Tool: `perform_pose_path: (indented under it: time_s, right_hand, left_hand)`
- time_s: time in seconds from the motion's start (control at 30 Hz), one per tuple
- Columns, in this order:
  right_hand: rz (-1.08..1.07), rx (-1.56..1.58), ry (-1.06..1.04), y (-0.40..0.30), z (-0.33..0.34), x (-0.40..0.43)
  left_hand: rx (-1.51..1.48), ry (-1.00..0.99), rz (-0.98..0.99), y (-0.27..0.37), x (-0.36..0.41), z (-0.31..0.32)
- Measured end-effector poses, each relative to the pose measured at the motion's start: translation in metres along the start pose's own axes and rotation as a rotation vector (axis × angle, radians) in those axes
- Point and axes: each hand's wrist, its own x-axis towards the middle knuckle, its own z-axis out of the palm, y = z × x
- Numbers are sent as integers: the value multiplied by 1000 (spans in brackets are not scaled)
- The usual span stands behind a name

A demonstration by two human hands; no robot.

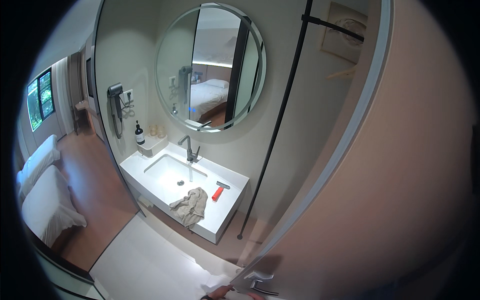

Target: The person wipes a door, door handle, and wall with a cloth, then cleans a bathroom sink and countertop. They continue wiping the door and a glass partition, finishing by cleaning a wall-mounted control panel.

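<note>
At the bottom edge, my left hand (220, 291), with a dark band at the wrist, is at the lower edge of a light wood-toned door (375, 180). A small part of what looks like my right hand (256, 296) shows beside it, below the metal lever handle (262, 283). Something pale lies between the two hands, too cut off to name. The grip of both hands is hidden by the frame's edge. Ahead, a crumpled grey-beige cloth (192, 206) drapes over the front rim of the white washbasin counter (221, 219). To its right lies a red-handled scraper or small squeegee (218, 192).
A grey faucet (190, 150) stands behind the basin. A dark pump bottle (139, 134) and glasses (160, 131) sit on a white box (153, 146). A hair dryer (115, 98) hangs left of the round mirror (210, 67). A black pole (279, 120) rises at right; beds (48, 202) show left.
</note>
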Motion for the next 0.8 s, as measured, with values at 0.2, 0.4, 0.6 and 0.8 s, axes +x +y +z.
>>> perform_pose_path:
  time_s: [0.2, 0.4, 0.6, 0.8]
  right_hand:
    - [-480, -525, -98, -16, 20, 73]
    - [-325, -523, -227, -74, 23, 84]
    - [-486, -694, -241, -96, 41, 98]
    - [-181, -827, -57, -76, 65, 118]
  left_hand:
    - [510, 136, 389, 48, 51, -72]
    - [163, 770, 539, 159, 117, -171]
    - [-110, 751, 465, 279, 166, -230]
    - [333, 1176, 428, 332, 210, -262]
